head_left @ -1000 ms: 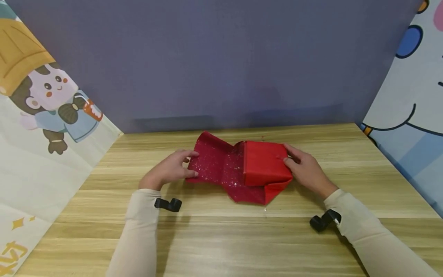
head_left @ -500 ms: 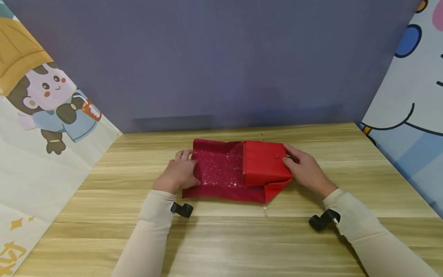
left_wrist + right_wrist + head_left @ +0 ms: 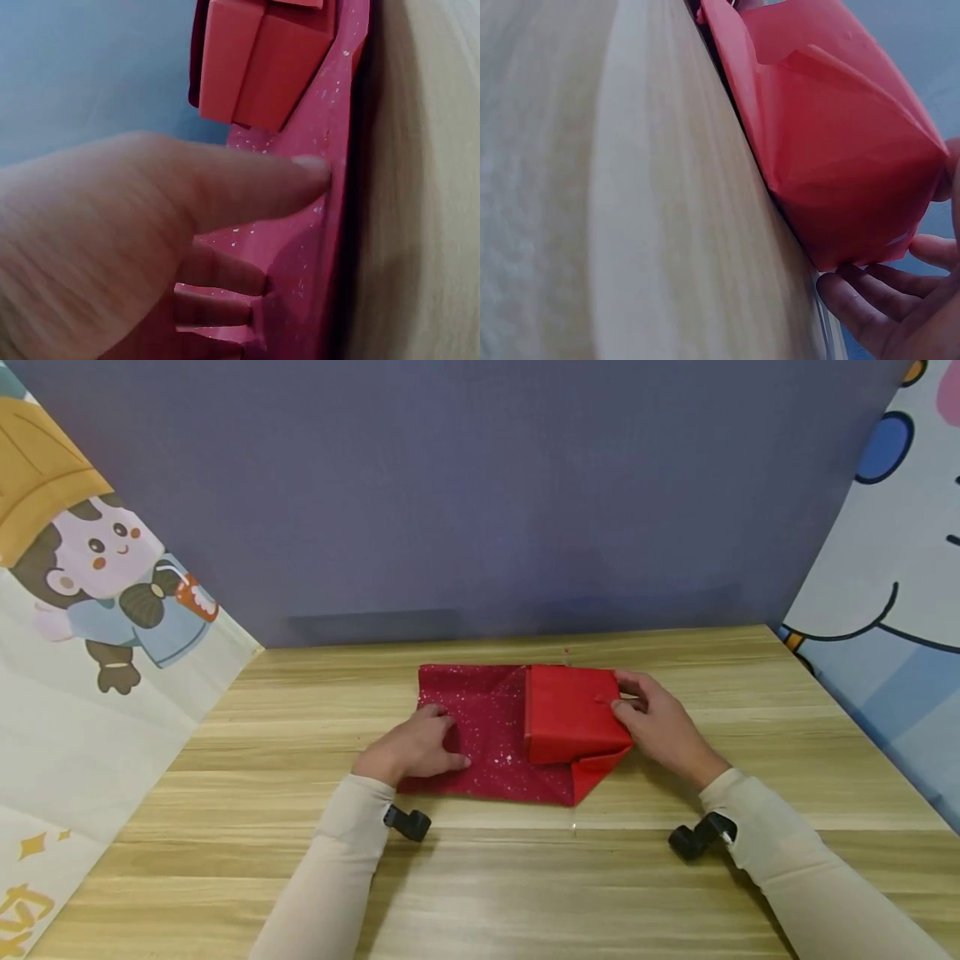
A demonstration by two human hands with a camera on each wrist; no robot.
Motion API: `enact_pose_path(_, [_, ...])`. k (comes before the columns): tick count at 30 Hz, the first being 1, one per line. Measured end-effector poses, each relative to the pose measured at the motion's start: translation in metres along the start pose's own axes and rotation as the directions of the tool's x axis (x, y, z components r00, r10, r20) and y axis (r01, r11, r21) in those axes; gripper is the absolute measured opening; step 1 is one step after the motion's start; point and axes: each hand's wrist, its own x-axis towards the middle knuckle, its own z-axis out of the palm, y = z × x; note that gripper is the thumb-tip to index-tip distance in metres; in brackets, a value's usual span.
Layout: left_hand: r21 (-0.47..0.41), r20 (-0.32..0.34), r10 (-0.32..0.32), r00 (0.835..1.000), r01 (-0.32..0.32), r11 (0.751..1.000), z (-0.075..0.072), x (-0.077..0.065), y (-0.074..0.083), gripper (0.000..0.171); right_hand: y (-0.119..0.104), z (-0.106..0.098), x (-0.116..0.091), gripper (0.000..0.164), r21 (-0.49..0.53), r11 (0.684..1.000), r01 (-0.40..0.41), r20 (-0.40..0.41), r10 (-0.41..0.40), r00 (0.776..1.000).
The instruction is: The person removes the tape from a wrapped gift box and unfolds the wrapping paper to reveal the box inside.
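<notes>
A red box point(image 3: 573, 706) lies on the right part of a sheet of wrapping paper point(image 3: 495, 777). The sheet's upward face is dark red with white specks, and its bright red side folds up round the box's right end. My left hand point(image 3: 420, 747) rests on the speckled paper left of the box, fingers and thumb spread; in the left wrist view the thumb point(image 3: 262, 180) lies along the paper near its edge. At the box's right end, my right hand point(image 3: 663, 722) grips with thumb and bent fingers. The right wrist view shows its fingertips point(image 3: 855, 300) against the paper-covered end.
The wooden table point(image 3: 480, 885) spreads in front of and beside the paper. A grey-blue panel point(image 3: 480, 502) stands behind it, with cartoon-printed sheets point(image 3: 112, 593) at the sides. Small clear bits point(image 3: 574, 827) lie near the paper's front edge.
The left side of the paper, raised and curled before, now lies flatter. My left hand has moved right from its left edge onto the speckled face. My right hand stays at the box's end.
</notes>
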Motion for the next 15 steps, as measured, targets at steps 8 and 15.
enact_pose_path(8, [-0.069,-0.025,0.13,0.991,-0.132,0.989,0.009,0.006,0.009,0.095,0.002,-0.002,-0.001,0.055,-0.038,0.999,0.009,-0.002,-0.01,1.0])
enact_pose_path(15, [-0.05,-0.078,0.174,0.982,-0.178,0.983,0.014,0.007,0.017,0.111,0.0,-0.002,-0.001,0.057,-0.05,0.999,-0.003,0.011,0.003,1.0])
